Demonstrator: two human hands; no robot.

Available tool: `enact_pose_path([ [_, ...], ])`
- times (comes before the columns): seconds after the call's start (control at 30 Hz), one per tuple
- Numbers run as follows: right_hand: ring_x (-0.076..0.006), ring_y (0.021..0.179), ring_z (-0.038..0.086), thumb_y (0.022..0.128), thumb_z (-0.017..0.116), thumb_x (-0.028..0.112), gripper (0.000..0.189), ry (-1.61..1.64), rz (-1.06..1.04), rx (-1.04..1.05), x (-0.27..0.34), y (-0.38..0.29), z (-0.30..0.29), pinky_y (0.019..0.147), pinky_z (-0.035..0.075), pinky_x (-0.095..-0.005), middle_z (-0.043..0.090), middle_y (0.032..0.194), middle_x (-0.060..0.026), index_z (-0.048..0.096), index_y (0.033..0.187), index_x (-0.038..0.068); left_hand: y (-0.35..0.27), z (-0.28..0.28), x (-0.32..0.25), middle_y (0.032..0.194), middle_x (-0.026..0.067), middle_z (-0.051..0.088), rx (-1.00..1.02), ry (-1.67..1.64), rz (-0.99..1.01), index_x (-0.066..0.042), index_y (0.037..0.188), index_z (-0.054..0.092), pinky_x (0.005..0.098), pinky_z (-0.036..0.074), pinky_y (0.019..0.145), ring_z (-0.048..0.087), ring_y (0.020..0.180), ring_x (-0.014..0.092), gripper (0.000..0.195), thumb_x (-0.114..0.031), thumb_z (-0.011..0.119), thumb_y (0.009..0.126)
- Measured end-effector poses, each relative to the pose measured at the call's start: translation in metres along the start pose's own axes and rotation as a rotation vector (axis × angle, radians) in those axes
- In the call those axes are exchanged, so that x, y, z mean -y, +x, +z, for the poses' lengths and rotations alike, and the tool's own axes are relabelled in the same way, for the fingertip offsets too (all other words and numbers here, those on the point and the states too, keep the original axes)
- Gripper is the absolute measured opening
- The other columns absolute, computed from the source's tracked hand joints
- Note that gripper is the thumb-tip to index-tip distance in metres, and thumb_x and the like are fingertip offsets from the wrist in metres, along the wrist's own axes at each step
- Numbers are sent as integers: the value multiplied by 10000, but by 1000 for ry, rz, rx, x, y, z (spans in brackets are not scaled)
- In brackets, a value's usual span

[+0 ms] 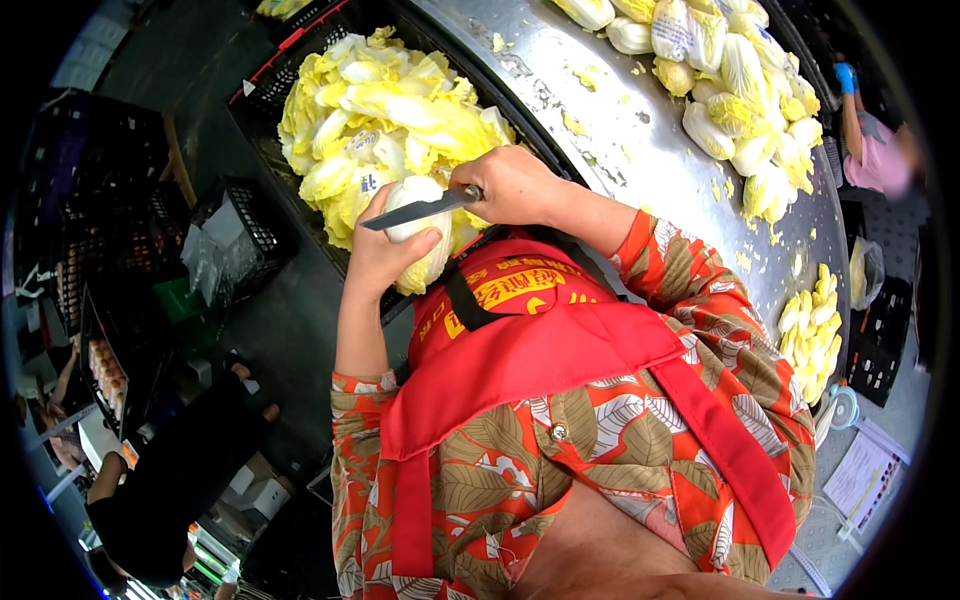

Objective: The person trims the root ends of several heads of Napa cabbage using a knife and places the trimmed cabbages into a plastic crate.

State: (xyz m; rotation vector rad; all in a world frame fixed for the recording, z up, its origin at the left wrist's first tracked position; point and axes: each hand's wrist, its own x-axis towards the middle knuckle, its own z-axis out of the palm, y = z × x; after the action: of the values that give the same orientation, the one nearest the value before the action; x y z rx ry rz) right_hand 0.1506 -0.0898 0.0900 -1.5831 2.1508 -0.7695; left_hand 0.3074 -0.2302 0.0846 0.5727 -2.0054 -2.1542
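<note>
A pale napa cabbage (424, 238) rests in my left hand (386, 247), with the thumb across its near side. My right hand (514, 184) grips the handle of a knife (420, 208), whose dark blade lies across the stem end of that cabbage. Whether the edge is cutting in cannot be seen. Just beyond both hands, a black plastic crate (262, 127) holds a heap of loose yellow and white cabbage leaves (390, 105). Some crumpled printed wrapping (367, 142) lies among those leaves.
On my right runs a metal table (637, 165) scattered with leaf scraps. It bears a pile of napa cabbages (739, 97) and a smaller stack of yellow cabbage hearts (810, 330). A person in pink (874, 150) is beyond it; another in black (180, 480) stands at left near crates (232, 232).
</note>
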Motion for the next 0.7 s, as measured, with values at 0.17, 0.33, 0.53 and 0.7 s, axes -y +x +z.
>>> enact_pose_path([
  [0.17,-326,610,597,684,599,114,123,-3,5,17,5,3,8,569,480,-405,605,637,-136,657,788,82,-1,-11,6,1006,24,584,79,-178,-74,-10,1121,519,253,447,809,535,914,94,492,-74,715,675],
  [0.33,-329,636,603,681,604,101,164,-18,42,21,9,3,11,589,485,-402,615,665,-139,664,833,86,-1,-18,3,1010,19,581,124,-10,-37,-10,1144,513,251,439,816,530,920,91,524,-106,722,674],
  [0.53,-330,658,611,696,608,143,155,29,6,18,8,3,19,613,489,-416,628,692,-139,666,831,94,2,-28,5,990,20,585,237,-143,-40,-11,1120,524,246,442,802,534,905,86,514,-116,736,663],
  [0.7,-325,672,612,687,615,101,195,-46,111,37,4,7,16,621,492,-397,631,719,-142,668,874,79,3,-16,-6,981,27,588,108,113,24,-14,1101,530,250,444,796,536,901,87,507,-121,743,653],
])
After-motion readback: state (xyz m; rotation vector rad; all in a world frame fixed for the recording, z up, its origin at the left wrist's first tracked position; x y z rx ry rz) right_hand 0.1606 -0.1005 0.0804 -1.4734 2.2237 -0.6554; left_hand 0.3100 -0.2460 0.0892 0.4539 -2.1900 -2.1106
